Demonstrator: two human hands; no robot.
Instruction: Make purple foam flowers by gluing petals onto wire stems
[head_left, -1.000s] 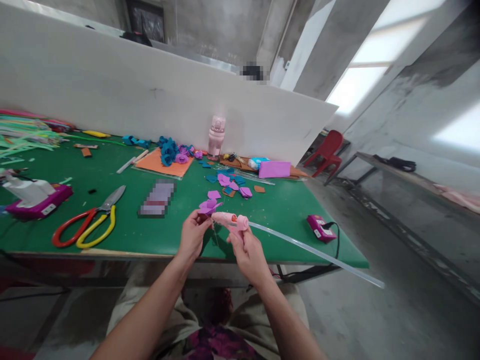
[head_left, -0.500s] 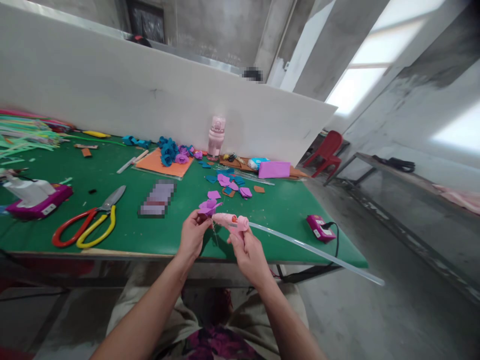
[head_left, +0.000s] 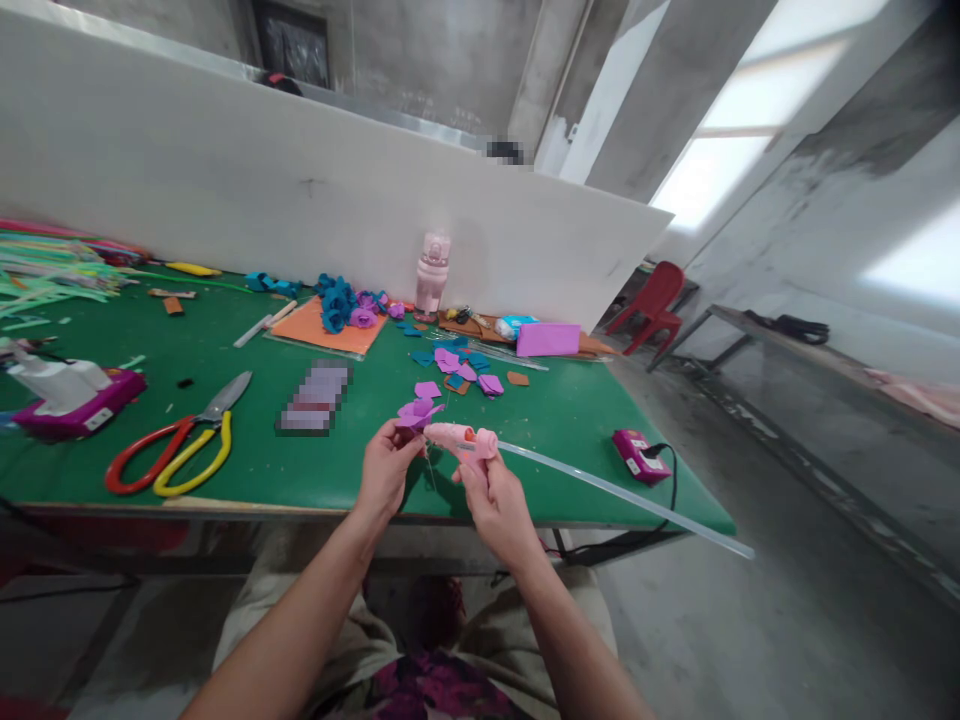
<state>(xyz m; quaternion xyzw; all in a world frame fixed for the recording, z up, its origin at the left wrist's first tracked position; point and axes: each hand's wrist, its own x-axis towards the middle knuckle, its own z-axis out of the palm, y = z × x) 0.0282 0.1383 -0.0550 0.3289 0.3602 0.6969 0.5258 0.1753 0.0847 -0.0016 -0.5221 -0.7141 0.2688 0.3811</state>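
Observation:
My left hand (head_left: 388,470) is closed on a purple paper flower (head_left: 418,412), pinching it from below near the table's front edge. In my right hand (head_left: 496,503) is a pink glue gun (head_left: 459,438), its nozzle pointing left and meeting the flower's lower right side; whether it touches a petal I cannot tell. A long clear glue stick (head_left: 615,490) sticks out of the gun's back and reaches past the table edge. Beyond the flower lie loose purple petals (head_left: 448,361) mixed with blue pieces (head_left: 478,361).
On the green table (head_left: 247,455) lie scissors (head_left: 199,430) with red and yellow handles, and a blurred phone (head_left: 313,397). Finished blue flowers (head_left: 337,303) rest on an orange sheet (head_left: 300,334). A pink bottle (head_left: 432,277) stands against the white partition (head_left: 337,210). A purple power socket (head_left: 640,457) sits right.
The glue gun has tilted slightly in my right hand, and the free end of its glue stick has shifted up and left. My left hand and the flower stay nearly still.

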